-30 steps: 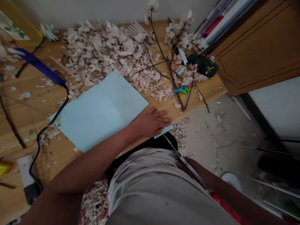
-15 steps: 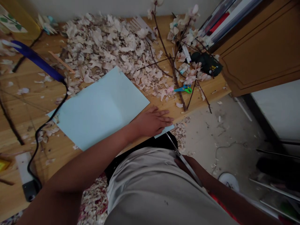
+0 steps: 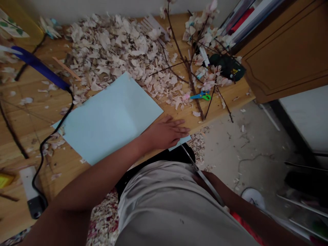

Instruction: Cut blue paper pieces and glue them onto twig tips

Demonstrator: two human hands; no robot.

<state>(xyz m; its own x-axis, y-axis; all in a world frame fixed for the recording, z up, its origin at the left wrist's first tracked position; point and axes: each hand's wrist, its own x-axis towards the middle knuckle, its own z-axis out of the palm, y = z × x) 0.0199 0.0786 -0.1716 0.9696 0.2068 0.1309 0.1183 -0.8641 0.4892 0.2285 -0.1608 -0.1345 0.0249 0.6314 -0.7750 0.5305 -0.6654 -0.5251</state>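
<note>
Tabletop (image 3: 67, 161): sheet (image 3: 112, 119) lengthwise toward upper right

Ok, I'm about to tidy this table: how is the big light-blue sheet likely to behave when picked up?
The light-blue sheet looks thin and flat, so it is probably light and would likely sag if lifted by one corner. The black cable crosses its left corner, so it may catch there.
</note>
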